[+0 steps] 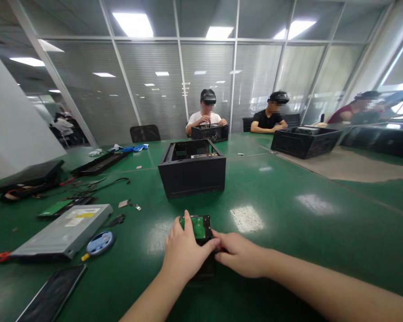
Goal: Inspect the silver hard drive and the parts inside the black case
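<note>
We've got a big green tabletop (pixel 289 223) as the bench. Mid-bench, black PC case (pixel 195 174), open side up, well apart from our hands. Lefthand area: silver optical-type drive (pixel 65 228) lying flat, w/ a dark phone-like slab (pixel 52 293) nearer us.

Hands: our L hand (pixel 183 250) is clamped on the green-board drive (pixel 199 227), fingers along its L side, thumb across the near end. Our R hand (pixel 238 255) has thumb + fingertips at the R edge; can't tell if they're pinching anything, contact pt is hidden. Drive sits btwn both hands, in front of the case, board side up. Dark part (pixel 204 268) under the L wrist side, can't tell if it's the same unit.

Step in hand, our read: two-handed work at the drive's R edge, L steadying. Next move calls for firm L grip, fine R fingertip ctrl, no pressing on the PCB.

Smaller stuff, off to the L: round blue gadget (pixel 100 243), then tiny metal bit (pixel 138 207).
</note>
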`<state>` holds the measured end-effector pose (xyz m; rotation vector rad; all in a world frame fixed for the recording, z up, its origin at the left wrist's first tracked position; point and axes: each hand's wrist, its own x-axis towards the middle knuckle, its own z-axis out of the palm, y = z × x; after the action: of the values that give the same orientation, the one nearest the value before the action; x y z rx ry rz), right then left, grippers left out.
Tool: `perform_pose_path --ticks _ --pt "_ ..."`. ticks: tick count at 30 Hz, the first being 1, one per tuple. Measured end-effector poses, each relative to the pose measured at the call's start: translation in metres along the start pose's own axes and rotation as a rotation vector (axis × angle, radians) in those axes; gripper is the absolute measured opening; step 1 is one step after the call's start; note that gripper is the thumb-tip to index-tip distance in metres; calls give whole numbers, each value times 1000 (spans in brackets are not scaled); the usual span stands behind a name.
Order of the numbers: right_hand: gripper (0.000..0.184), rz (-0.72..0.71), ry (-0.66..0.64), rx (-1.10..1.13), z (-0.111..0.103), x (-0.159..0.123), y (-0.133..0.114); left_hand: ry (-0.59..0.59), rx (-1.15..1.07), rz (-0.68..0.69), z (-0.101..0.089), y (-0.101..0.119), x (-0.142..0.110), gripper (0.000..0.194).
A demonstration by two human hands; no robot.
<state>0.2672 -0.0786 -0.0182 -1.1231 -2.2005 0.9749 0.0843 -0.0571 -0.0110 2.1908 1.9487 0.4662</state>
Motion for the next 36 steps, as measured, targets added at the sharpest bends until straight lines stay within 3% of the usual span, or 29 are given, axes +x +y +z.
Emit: perform_pose_path --ticks 3,7,13,16,21,24,26,28,31,36 --pt "21 55 -47 -81 0 5 5 -40 23 -15 -1 -4 3 106" --pt "13 54 -45 -132 4 9 8 24 71 13 3 -9 5 93" --pt "42 40 114 -59 18 0 20 89 122 24 9 -20 9 85" --pt "48 47 251 24 15 -3 31 97 132 40 8 -27 11 78" --pt "47 -94 472 -150 -31 32 18 148 152 14 3 -42 18 72" --pt "52 -183 563 -502 -76 82 -2 147 178 -52 -5 -56 26 69" --pt "61 -153 554 -786 -103 119 -11 166 201 -97 -9 -67 30 68" --pt "69 -125 531 -850 -123 150 -14 239 240 -106 -10 -79 33 63" --pt "57 -71 501 -884 -135 180 -6 335 294 -64 -6 -92 36 51" --pt "40 -1 576 -911 -127 192 7 277 192 28 -2 -93 37 41"
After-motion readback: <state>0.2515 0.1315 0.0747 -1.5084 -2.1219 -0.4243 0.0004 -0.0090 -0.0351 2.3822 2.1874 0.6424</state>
